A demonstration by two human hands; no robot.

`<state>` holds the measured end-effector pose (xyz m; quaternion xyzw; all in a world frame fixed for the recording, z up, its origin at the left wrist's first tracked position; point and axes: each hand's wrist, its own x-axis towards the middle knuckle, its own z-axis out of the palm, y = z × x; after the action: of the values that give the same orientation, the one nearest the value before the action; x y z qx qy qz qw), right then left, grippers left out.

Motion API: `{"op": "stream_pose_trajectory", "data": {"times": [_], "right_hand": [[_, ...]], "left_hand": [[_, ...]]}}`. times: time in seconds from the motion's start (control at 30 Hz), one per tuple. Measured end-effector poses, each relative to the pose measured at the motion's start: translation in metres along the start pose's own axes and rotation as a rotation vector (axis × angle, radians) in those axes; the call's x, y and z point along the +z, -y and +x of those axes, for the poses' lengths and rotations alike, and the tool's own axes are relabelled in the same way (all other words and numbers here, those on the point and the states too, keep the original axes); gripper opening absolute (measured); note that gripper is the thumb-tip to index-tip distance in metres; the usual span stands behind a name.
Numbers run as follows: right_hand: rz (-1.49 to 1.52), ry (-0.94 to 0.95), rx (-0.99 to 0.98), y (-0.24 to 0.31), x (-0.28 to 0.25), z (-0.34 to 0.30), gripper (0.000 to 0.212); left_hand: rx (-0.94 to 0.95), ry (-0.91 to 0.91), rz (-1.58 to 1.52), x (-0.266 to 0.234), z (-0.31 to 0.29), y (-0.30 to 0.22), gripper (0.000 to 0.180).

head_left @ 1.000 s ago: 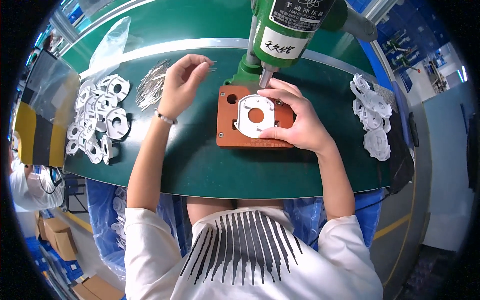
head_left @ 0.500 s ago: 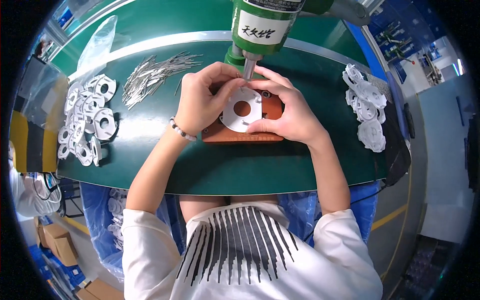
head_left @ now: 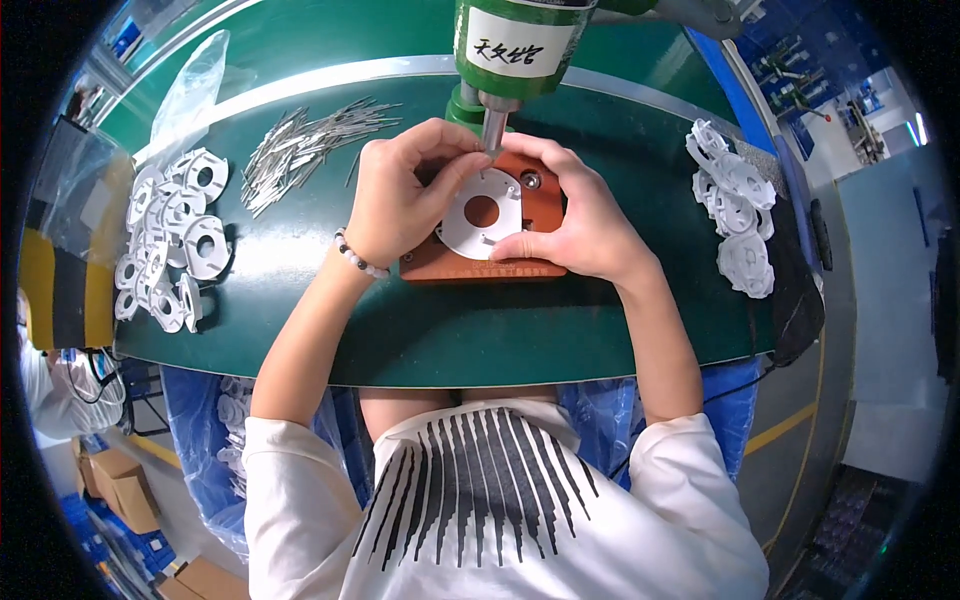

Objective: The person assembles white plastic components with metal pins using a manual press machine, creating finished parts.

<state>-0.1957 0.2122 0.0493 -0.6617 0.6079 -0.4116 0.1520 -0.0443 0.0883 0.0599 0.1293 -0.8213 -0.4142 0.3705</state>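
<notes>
A white plastic disc [head_left: 463,239] with a round centre hole and small posts lies on an orange-brown fixture block [head_left: 480,269]. Right above its far edge is the metal tip [head_left: 494,132] of a green press [head_left: 520,85]. My left hand [head_left: 400,195] is closed in a pinch by that tip, at the disc's far left edge; whatever its fingertips hold is too small to make out. My right hand [head_left: 585,215] spans the disc's right side, thumb on the near edge and index finger reaching round the far side near the tip.
Similar white plastic parts lie piled at the left [head_left: 185,210] and the right [head_left: 735,205] of the green table [head_left: 450,345]. Thin metal pins [head_left: 305,150] lie heaped at the back left. A blue plastic-lined bin [head_left: 200,440] with white parts is below the table's left edge.
Both hands keep nearly the same positions around the disc and press tip. The whole view has shifted very slightly.
</notes>
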Motion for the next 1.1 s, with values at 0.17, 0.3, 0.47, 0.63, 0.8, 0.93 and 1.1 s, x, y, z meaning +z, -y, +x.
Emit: {"op": "stream_pose_trajectory", "data": {"times": [0.17,0.3,0.47,0.63,0.8,0.93,1.1], "right_hand": [[0.028,-0.003,0.024,0.0008,-0.0002,-0.0005,0.105],[0.040,-0.001,0.015,-0.0006,0.0004,-0.0005,0.106],[0.032,0.001,0.040,-0.0008,0.0008,-0.0008,0.111],[0.045,-0.010,0.034,-0.0025,0.0028,-0.0014,0.113],[0.094,-0.034,0.025,-0.0010,0.0018,-0.0010,0.101],[-0.007,0.011,-0.003,0.0021,-0.0019,0.0006,0.067],[0.013,0.019,0.022,0.0048,-0.0032,0.0014,0.052]], "left_hand": [[0.008,0.008,0.003,0.0001,0.0010,-0.0016,0.009],[0.042,0.004,0.027,0.0005,0.0012,-0.0018,0.009],[0.087,-0.034,0.091,0.0020,0.0011,-0.0016,0.011],[0.204,-0.090,0.258,0.0035,0.0015,-0.0038,0.010],[0.261,-0.083,0.343,0.0036,0.0027,-0.0029,0.009],[0.286,-0.094,0.388,0.0048,0.0015,-0.0039,0.010],[0.254,-0.095,0.378,0.0047,0.0007,-0.0023,0.010]]}}
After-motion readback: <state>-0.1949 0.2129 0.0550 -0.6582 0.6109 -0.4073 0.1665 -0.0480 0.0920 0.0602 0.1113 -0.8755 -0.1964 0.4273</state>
